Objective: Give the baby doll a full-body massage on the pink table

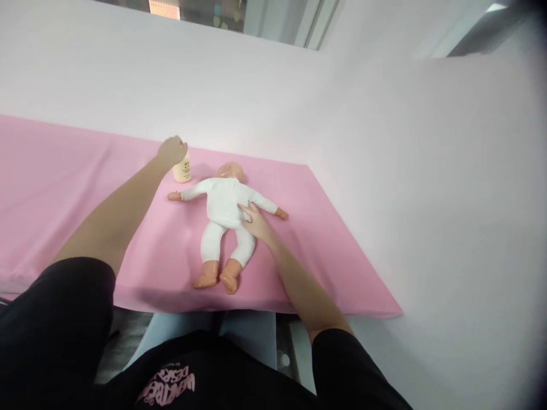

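Black sleeves and a black shirt with pink lettering fill the bottom edge, closest to the lens, and both bare forearms reach out from them over the pink worktop. That pink sheet covers the whole surface and runs up to the white wall at twelve o'clock, giving a soft, plain bed for what lies on it.

Baby doll in a white suit lies on its back near the middle of the worktop, head toward twelve o'clock, feet toward six, arms spread to nine and three. Lying flat and splayed, it stays put and its front is open to reach.

Right hand rests flat on the doll's side at about four o'clock from its chest, fingers spread and laid on the cloth; this reads as steadying rather than grasping.

Left hand is up at ten o'clock from the doll's head, its grip curled down over the top of a small cream bottle that stands upright just beside the doll's outstretched arm. Whether those fingers are fully clamped I cannot tell.
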### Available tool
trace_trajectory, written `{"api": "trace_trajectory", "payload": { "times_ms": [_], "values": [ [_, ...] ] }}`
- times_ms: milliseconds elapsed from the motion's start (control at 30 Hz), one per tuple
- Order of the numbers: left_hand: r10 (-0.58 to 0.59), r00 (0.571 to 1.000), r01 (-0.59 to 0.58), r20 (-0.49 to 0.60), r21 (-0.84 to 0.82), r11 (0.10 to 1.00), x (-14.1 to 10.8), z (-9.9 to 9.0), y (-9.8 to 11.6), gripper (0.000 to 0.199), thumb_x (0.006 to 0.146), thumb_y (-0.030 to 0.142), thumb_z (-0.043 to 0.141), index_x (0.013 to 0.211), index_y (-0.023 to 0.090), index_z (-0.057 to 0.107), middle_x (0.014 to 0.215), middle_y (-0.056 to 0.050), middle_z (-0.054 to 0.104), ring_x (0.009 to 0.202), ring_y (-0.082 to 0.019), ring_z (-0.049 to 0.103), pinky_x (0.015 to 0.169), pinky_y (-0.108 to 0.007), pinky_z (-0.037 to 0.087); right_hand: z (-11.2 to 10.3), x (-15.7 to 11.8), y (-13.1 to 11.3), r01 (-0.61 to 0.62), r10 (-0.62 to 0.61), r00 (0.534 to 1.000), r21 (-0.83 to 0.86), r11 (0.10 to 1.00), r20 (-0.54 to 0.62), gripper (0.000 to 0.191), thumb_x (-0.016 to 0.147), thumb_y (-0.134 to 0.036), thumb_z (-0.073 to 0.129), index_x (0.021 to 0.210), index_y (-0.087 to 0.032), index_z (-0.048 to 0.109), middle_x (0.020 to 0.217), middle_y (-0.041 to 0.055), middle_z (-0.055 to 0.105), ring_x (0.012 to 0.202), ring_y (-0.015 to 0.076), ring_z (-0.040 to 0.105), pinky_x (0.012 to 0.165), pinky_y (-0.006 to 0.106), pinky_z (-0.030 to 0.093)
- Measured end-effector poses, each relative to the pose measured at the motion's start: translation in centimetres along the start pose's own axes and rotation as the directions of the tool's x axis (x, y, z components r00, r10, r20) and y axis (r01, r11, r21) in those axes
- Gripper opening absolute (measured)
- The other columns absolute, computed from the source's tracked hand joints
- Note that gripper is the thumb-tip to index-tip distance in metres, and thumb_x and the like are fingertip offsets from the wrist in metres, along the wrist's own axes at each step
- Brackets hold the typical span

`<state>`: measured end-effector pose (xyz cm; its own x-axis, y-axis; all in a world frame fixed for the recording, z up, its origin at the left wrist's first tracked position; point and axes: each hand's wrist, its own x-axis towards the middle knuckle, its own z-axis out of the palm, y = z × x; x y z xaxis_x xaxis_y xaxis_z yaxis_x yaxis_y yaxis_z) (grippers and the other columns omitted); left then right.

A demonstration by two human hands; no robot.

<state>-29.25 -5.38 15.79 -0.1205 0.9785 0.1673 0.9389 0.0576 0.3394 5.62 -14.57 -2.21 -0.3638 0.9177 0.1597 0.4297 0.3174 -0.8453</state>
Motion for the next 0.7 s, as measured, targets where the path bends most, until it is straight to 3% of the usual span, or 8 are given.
{"api": "trace_trajectory", "payload": {
  "times_ms": [67,133,233,367,433,567,633,700],
  "values": [
    [0.064,0.990,-0.057,-0.125,0.055,0.997,1.2,-0.3,-0.1,0.074,0.109,0.043,0.025,0.167,-0.002,0.019,0.176,-0.025,0.022,0.162,-0.037,0.026,0.131,-0.050,0.024,-0.3,0.0,0.2,0.003,-0.003,1.000,-0.028,1.000,0.019,0.074,0.082,-0.016,0.060,0.155,-0.031,0.057,0.181,0.0066,0.011,0.161,0.0302,0.036,0.123,0.049,0.048],
    [0.130,0.990,-0.123,-0.049,0.125,0.984,2.2,0.1,-0.5,0.079,0.108,0.045,0.032,0.169,-0.002,0.013,0.179,-0.023,0.009,0.165,-0.037,0.013,0.133,-0.053,0.013,-0.3,0.1,0.2,0.014,-0.013,1.000,-0.042,0.999,0.015,0.074,0.081,-0.014,0.059,0.154,-0.030,0.058,0.181,0.0059,0.011,0.164,0.0307,0.030,0.125,0.049,0.044],
    [0.103,0.990,-0.119,0.095,0.179,0.977,3.2,1.1,-1.1,0.075,0.108,0.042,0.036,0.168,-0.002,0.020,0.178,-0.024,0.012,0.164,-0.041,0.017,0.132,-0.061,0.010,-0.2,0.1,-0.2,0.008,-0.008,1.000,-0.036,0.999,-0.002,0.075,0.079,-0.010,0.060,0.153,-0.027,0.060,0.181,0.0068,0.016,0.167,0.0320,0.023,0.132,0.053,0.034],
    [0.050,0.997,-0.036,-0.059,0.221,0.975,3.1,2.6,0.7,0.072,0.109,0.040,0.030,0.167,-0.002,0.022,0.177,-0.026,0.015,0.166,-0.041,0.011,0.133,-0.061,0.007,-0.2,-0.1,-1.2,-0.010,0.012,1.000,-0.100,0.995,0.021,0.078,0.079,-0.007,0.058,0.156,-0.023,0.057,0.181,0.0079,0.017,0.169,0.0318,0.017,0.136,0.052,0.028],
    [0.136,0.986,-0.114,-0.093,0.214,0.970,1.7,4.0,2.9,0.072,0.109,0.039,0.031,0.169,0.000,0.019,0.178,-0.024,0.009,0.167,-0.039,0.007,0.133,-0.061,0.006,-0.3,-0.3,-1.6,0.003,0.001,1.000,-0.162,0.987,0.025,0.077,0.081,-0.009,0.058,0.157,-0.024,0.056,0.181,0.0054,0.016,0.169,0.0303,0.015,0.136,0.049,0.028],
    [0.393,0.919,-0.395,0.037,0.069,0.916,-3.6,9.5,7.8,0.064,0.110,0.037,0.031,0.168,0.011,0.029,0.179,-0.018,0.018,0.167,-0.035,0.015,0.133,-0.058,0.018,0.0,-0.5,-2.1,0.186,-0.165,0.981,-0.259,0.948,0.100,0.071,0.090,-0.016,0.049,0.161,-0.024,0.050,0.179,0.0010,0.021,0.169,0.0256,0.014,0.140,0.050,0.011],
    [0.417,0.902,-0.423,0.113,0.035,0.905,-6.6,12.5,9.3,0.060,0.110,0.036,0.032,0.167,0.016,0.035,0.177,-0.016,0.025,0.165,-0.035,0.021,0.131,-0.061,0.023,0.5,-0.4,-2.3,0.256,-0.209,0.960,-0.279,0.926,0.186,0.069,0.097,-0.021,0.042,0.166,-0.020,0.041,0.178,0.0049,0.024,0.169,0.0264,0.013,0.139,0.057,0.005],
    [0.421,0.902,-0.427,0.095,0.048,0.903,-9.0,14.9,9.9,0.061,0.109,0.032,0.030,0.167,0.012,0.034,0.177,-0.016,0.024,0.166,-0.036,0.017,0.131,-0.066,0.018,1.1,-0.2,-2.3,0.249,-0.184,0.955,-0.293,0.923,0.231,0.066,0.103,-0.031,0.038,0.167,-0.016,0.036,0.177,0.0099,0.026,0.169,0.0277,0.012,0.138,0.060,0.005]
  ]
}}
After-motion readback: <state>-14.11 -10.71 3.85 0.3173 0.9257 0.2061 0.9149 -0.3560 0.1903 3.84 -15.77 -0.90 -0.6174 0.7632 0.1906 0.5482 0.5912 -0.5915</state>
